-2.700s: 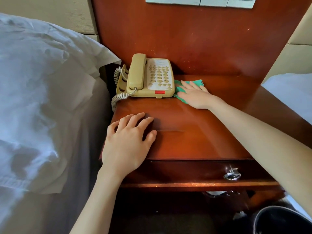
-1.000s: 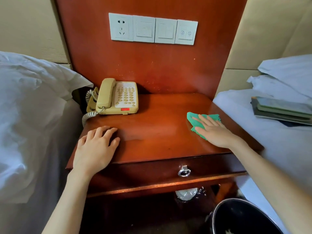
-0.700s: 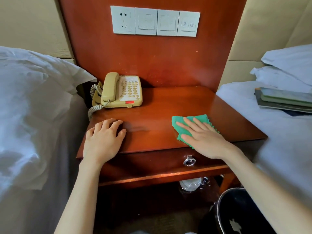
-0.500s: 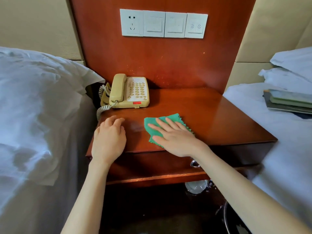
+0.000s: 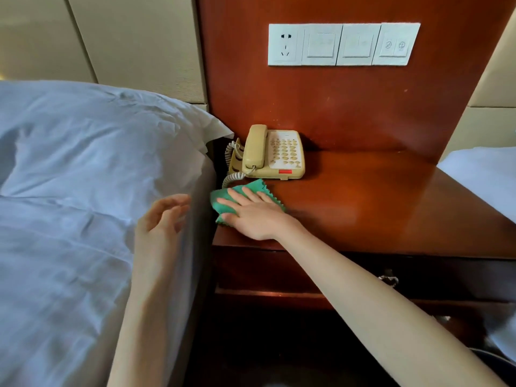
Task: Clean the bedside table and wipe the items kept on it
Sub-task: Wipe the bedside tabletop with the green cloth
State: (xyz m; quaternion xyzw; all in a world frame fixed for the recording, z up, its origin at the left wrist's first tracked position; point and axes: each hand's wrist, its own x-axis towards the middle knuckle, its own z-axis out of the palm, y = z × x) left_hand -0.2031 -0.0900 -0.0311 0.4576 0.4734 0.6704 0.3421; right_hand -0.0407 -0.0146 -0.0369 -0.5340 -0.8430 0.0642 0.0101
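The reddish wooden bedside table (image 5: 377,202) carries a beige corded telephone (image 5: 275,153) at its back left. My right hand (image 5: 255,215) lies flat, fingers straight, pressing a green cloth (image 5: 223,203) onto the table's front left corner, just in front of the phone. My left hand (image 5: 160,219) hovers off the table over the edge of the bed, fingers loosely spread, holding nothing.
A bed with white sheets and a pillow (image 5: 83,163) fills the left. A white socket and switch panel (image 5: 343,44) sits on the wooden back panel. The table's drawer pull (image 5: 388,279) shows below my right forearm. Another white bed (image 5: 480,171) lies at the right.
My right hand has swept the green cloth leftwards across the table to its front left corner. My left hand has lifted off the table and moved over the bed.
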